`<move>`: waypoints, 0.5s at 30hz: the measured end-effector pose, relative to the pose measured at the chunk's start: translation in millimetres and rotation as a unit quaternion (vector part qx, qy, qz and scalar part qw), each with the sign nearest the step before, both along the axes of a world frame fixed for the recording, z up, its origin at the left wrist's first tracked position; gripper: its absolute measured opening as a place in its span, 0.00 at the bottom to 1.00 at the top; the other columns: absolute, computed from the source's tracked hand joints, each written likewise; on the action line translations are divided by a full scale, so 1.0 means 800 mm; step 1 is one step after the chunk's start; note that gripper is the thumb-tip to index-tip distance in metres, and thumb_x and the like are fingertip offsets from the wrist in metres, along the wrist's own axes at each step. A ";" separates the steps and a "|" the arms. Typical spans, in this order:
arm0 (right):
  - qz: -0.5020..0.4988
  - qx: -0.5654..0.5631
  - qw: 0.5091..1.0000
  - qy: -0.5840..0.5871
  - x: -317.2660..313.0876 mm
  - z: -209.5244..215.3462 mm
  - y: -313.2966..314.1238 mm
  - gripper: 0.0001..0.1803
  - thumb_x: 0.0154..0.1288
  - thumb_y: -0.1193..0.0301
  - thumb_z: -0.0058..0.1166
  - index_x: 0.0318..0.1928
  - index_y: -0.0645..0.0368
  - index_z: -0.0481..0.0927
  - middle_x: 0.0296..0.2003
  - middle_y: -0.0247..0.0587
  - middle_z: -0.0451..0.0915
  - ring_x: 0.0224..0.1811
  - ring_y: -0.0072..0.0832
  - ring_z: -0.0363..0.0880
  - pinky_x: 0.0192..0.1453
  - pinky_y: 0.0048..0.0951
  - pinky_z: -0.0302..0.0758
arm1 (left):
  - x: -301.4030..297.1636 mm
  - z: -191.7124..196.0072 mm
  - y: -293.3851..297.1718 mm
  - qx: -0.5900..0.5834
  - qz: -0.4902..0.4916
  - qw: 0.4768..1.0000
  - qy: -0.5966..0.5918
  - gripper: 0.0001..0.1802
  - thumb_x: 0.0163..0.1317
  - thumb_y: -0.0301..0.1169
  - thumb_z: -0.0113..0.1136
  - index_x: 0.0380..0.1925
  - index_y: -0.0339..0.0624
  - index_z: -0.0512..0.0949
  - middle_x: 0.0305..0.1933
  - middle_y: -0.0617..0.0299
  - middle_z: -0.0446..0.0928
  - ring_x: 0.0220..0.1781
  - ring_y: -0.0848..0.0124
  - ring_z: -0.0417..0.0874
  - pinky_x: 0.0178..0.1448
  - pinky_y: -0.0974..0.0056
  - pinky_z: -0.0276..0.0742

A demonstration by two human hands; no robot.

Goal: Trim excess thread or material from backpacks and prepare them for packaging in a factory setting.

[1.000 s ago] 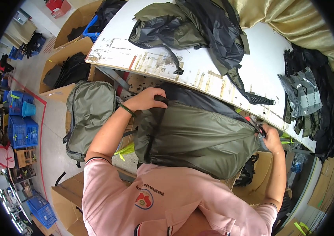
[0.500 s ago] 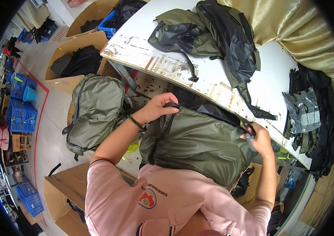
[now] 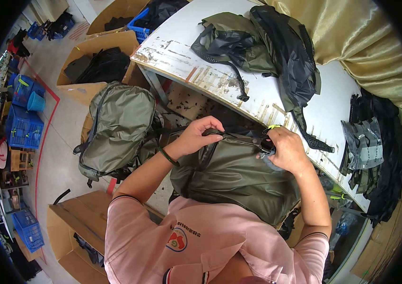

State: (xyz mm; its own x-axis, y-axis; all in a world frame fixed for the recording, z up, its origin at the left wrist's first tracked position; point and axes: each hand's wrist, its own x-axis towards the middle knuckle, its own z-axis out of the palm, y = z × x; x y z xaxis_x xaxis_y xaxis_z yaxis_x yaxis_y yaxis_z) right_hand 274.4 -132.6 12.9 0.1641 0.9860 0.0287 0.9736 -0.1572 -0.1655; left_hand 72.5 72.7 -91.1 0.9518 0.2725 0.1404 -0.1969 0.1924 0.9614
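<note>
An olive-green backpack [image 3: 241, 177] lies against my front, its upper edge toward the table. At that edge's left end, the thumb and fingers of my left hand [image 3: 198, 137] pinch the dark trim. My right hand [image 3: 286, 150] is closed at the right part of the same edge, fingers bent downward. Under its fingers show a small dark piece and a grey scrap [image 3: 268, 160], whose kinds I cannot make out. A bright yellow-green tip [image 3: 273, 127] sticks out above the knuckles.
Another olive backpack [image 3: 120, 128] stands to the left. Ahead is a worn white table [image 3: 172, 57] with olive and black bag pieces [image 3: 281, 52] on it. Cardboard boxes [image 3: 80, 92] and blue crates [image 3: 25, 128] stand left. Black straps [image 3: 392, 151] hang at the right.
My right hand has moved left along the bag's upper edge and turned knuckles up. The yellow-green tip now shows above it. My left hand still pinches the edge's left end.
</note>
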 end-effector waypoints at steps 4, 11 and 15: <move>0.018 0.006 1.000 0.000 -0.007 0.001 0.007 0.27 0.39 0.55 0.74 0.30 0.61 0.75 0.28 0.44 0.77 0.36 0.44 0.79 0.40 0.40 0.76 | -0.001 0.001 0.001 -0.014 -0.016 1.000 0.017 0.13 0.60 0.19 0.61 0.44 0.40 0.74 0.45 0.68 0.74 0.50 0.79 0.73 0.57 0.71 0.69; 0.004 0.010 1.000 0.016 -0.018 -0.011 0.010 0.27 0.38 0.55 0.74 0.30 0.61 0.75 0.27 0.43 0.78 0.35 0.43 0.79 0.39 0.40 0.76 | -0.005 -0.010 0.001 -0.041 -0.032 0.998 0.031 0.11 0.60 0.18 0.61 0.40 0.40 0.73 0.40 0.68 0.74 0.45 0.80 0.74 0.52 0.73 0.70; 0.001 0.025 0.999 0.041 -0.025 -0.017 0.009 0.27 0.37 0.56 0.75 0.31 0.61 0.76 0.28 0.43 0.78 0.35 0.43 0.79 0.39 0.40 0.76 | -0.008 -0.012 -0.002 -0.041 -0.013 0.998 0.037 0.11 0.59 0.17 0.62 0.34 0.41 0.71 0.38 0.66 0.74 0.41 0.80 0.73 0.48 0.72 0.71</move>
State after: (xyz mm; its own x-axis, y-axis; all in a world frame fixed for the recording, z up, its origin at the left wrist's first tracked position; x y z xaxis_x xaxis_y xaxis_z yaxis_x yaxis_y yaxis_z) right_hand 254.3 -125.6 -0.3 0.1651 0.9841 0.0653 0.9570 -0.1438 -0.2521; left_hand 66.5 71.0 -100.4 0.9656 0.2556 0.0475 -0.1195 0.2744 0.9542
